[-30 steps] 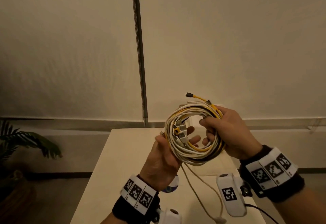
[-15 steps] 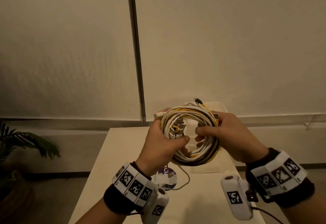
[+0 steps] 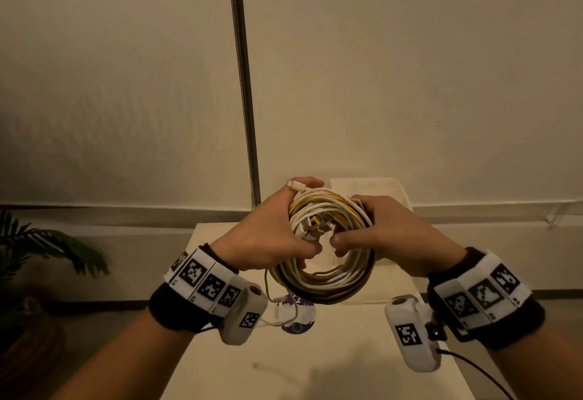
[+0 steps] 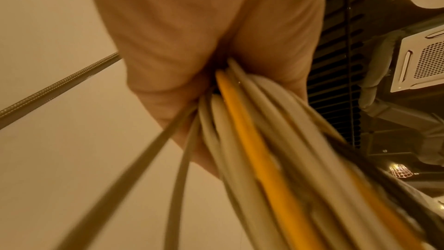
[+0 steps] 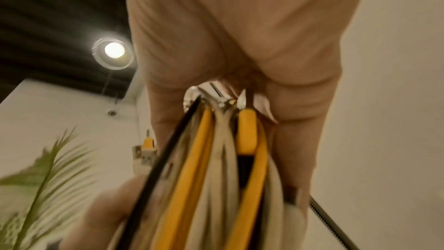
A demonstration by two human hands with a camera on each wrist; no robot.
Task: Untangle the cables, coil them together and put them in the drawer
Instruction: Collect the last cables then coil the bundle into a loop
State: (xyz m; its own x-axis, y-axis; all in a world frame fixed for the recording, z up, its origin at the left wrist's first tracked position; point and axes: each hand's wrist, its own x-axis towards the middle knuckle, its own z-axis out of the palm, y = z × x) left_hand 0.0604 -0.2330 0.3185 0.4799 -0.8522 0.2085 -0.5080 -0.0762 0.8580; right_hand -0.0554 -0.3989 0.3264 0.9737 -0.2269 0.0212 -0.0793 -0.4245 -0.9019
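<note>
A round coil of white, yellow and black cables (image 3: 328, 276) hangs in the air above the white table (image 3: 315, 361). My left hand (image 3: 268, 235) grips its left side, fingers curled over the strands, with a white plug (image 3: 295, 184) sticking out by the forefinger. My right hand (image 3: 381, 235) grips the right side, thumb through the middle. Several plugs (image 3: 315, 226) cluster inside the ring. One thin loose cable end (image 3: 277, 308) droops from the coil to the table. The cable bundle (image 4: 252, 149) runs through the left fist, and the cable bundle (image 5: 216, 168) through the right. No drawer is in view.
A round purple-and-white sticker (image 3: 296, 317) lies on the table under the coil. A cream box or lid (image 3: 378, 191) sits at the table's far end by the wall. A metal hose (image 3: 243, 84) runs up the wall. A potted palm (image 3: 41, 248) stands on the left.
Both hands have lowered and tilted the coil flatter and gripped it more tightly from both sides. The trailing cable end that hung long now lies shorter below the coil.
</note>
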